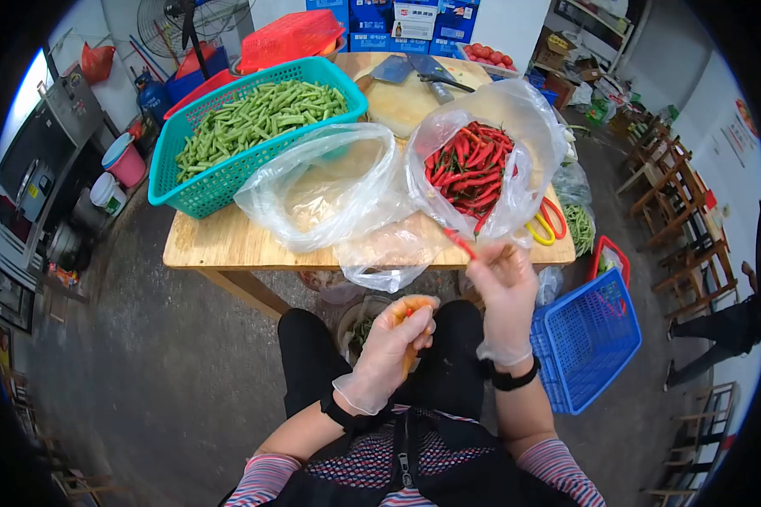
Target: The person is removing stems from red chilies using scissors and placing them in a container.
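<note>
My right hand, in a clear plastic glove, pinches a red chili pepper in front of the table edge. Closer to my lap, my gloved left hand is curled closed; a small red bit, looking like part of a chili, shows between its fingers, the rest hidden. Beyond my right hand, a clear plastic bag lies opened around a heap of red chilies. Another clear bag sits to its left, wide-mouthed, with no chilies visible in it.
A teal basket of cut green beans stands on the wooden table. Behind the bags are a round cutting board and cleavers. Scissors lie at right. Blue crates sit on the floor; a person stands far right.
</note>
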A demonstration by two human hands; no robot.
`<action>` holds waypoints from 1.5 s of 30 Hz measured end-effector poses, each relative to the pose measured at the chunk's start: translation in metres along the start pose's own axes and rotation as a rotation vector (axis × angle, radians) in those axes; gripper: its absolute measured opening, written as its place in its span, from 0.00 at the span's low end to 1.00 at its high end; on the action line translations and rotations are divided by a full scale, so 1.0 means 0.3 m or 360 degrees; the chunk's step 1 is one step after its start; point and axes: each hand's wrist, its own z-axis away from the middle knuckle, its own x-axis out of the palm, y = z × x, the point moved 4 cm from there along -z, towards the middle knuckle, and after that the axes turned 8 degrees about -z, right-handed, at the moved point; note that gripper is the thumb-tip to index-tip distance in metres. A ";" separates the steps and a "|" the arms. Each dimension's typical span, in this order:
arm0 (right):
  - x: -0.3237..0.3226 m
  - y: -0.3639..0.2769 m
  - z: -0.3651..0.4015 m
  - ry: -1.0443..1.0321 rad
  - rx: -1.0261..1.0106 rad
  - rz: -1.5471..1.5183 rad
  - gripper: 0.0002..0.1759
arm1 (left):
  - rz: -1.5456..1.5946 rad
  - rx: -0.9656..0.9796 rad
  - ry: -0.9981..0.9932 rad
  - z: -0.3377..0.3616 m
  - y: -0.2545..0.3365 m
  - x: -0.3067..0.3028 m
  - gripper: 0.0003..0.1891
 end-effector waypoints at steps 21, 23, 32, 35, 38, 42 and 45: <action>0.122 0.175 0.265 -0.0804 0.1315 -0.0681 0.11 | -0.1210 0.0281 -0.0134 0.122 0.048 -0.095 0.11; 0.114 0.204 0.280 -0.0759 0.1489 -0.0956 0.12 | -0.1312 0.0294 -0.0212 0.125 0.047 -0.099 0.12; 0.112 0.245 0.320 -0.0782 0.1688 -0.1419 0.14 | -0.0694 -0.0186 -0.0252 0.120 -0.001 -0.182 0.12; 0.073 0.346 0.311 -0.0561 0.1350 -0.0673 0.11 | -0.0746 -0.0165 -0.0321 0.123 0.023 -0.189 0.14; 0.062 0.460 0.340 -0.0993 0.0648 0.0709 0.13 | -0.0646 0.0261 -0.0495 0.149 0.147 -0.127 0.14; 0.085 0.468 0.374 -0.0973 -0.0047 0.1298 0.11 | -0.1238 0.0598 0.0041 0.166 0.415 -0.048 0.12; 0.113 0.358 0.345 -0.0920 -0.0154 0.1296 0.07 | -0.2099 0.1348 0.0501 0.073 0.594 0.011 0.10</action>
